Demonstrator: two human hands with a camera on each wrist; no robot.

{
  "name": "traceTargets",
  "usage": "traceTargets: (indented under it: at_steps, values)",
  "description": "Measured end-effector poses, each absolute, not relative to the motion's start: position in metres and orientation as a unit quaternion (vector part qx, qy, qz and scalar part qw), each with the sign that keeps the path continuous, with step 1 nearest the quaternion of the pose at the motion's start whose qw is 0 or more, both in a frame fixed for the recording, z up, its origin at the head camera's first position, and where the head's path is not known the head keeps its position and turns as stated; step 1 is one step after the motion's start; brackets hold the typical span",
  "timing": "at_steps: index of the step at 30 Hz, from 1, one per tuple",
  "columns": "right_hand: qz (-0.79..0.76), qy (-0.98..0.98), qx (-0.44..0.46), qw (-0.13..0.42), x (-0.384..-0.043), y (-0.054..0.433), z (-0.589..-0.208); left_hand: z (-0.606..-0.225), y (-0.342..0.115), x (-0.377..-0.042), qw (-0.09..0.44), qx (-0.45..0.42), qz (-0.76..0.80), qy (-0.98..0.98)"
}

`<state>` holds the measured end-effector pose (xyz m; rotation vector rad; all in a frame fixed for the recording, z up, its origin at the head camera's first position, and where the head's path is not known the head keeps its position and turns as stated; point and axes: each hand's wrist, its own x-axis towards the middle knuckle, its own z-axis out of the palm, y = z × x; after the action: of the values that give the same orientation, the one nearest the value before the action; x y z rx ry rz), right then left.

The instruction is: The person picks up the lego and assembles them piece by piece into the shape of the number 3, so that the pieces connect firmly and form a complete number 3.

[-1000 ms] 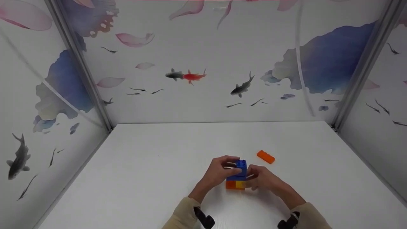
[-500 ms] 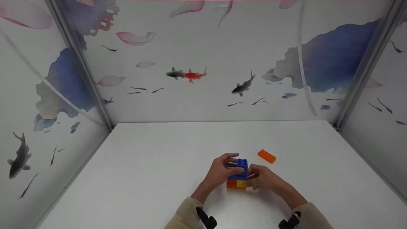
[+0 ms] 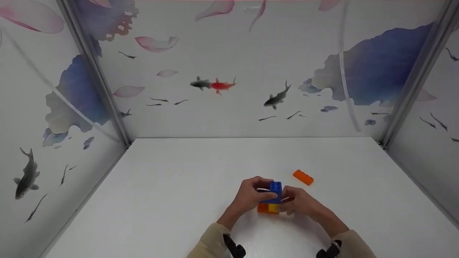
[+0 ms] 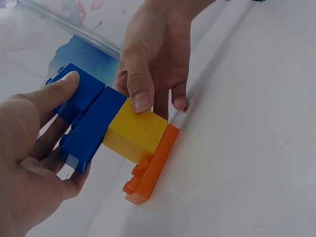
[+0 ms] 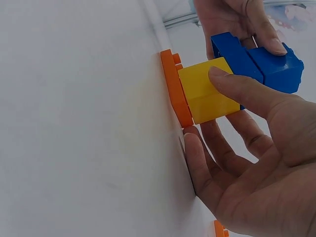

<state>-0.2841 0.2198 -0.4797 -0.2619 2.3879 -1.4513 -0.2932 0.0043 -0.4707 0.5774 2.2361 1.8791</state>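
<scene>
A stack of toy building bricks stands on the table between my hands. Its base is a flat orange brick (image 4: 159, 168), with a yellow brick (image 5: 205, 96) on its right part. Across the yellow one lies a longer blue brick (image 4: 94, 131) that overhangs to the left. A blue brick (image 3: 275, 186) with studs on top sits above its right end. My left hand (image 3: 248, 195) holds the blue bricks, thumb on the near face of the top one. With thumb and fingers, my right hand (image 3: 303, 202) pinches the yellow brick. The stack's far side is hidden.
Another flat orange brick (image 3: 303, 177) lies on the white table (image 3: 179, 186) behind the right hand. Printed panels (image 3: 229, 118) enclose the table at the back and both sides, joined by metal posts (image 3: 100, 79).
The left fingers rose a little off the top blue brick, then came back down against it. Both hands stay at the stack. The whole head view has shifted slightly.
</scene>
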Motion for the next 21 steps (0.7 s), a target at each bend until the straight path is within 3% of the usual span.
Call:
traceTargets:
  at_steps: [21]
  values:
    - [-0.509,0.84,-0.099,0.163,-0.284,0.2212,-0.4813,-0.475,0.0061,-0.2907,0.065,0.183,0.624,0.757]
